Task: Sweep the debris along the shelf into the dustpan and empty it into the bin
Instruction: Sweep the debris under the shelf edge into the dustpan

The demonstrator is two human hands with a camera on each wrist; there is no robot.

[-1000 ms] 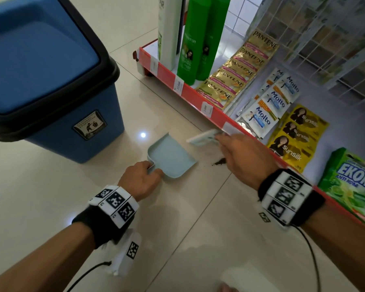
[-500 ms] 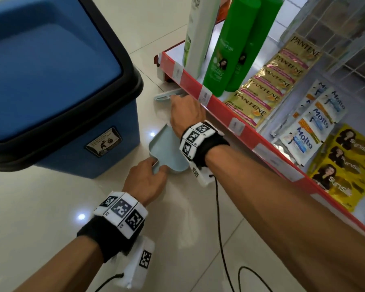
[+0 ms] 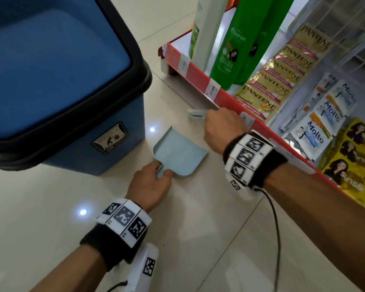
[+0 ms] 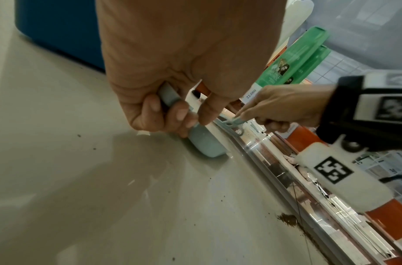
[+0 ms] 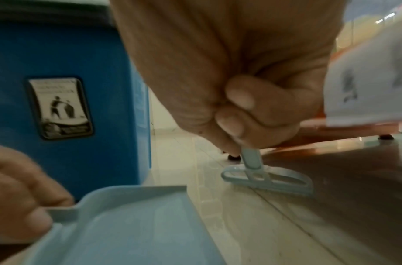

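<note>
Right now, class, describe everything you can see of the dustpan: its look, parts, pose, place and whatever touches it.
The dustpan is small, pale blue-green and looks like smooth plastic. It has a flat tray, a raised rim round the back and sides, and a short handle. It lies on the tiled floor between the blue bin and the shelf edge. The left hand grips its handle. Its tray looks empty.

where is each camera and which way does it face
Head: worn on the head, looks down at the floor, dustpan, bin and shelf; both forearms show.
Left wrist: low, looks along the left hand holding the dustpan handle.
Right wrist: near the floor, looks along the right hand at the brush.
All three share the dustpan and bin.
</note>
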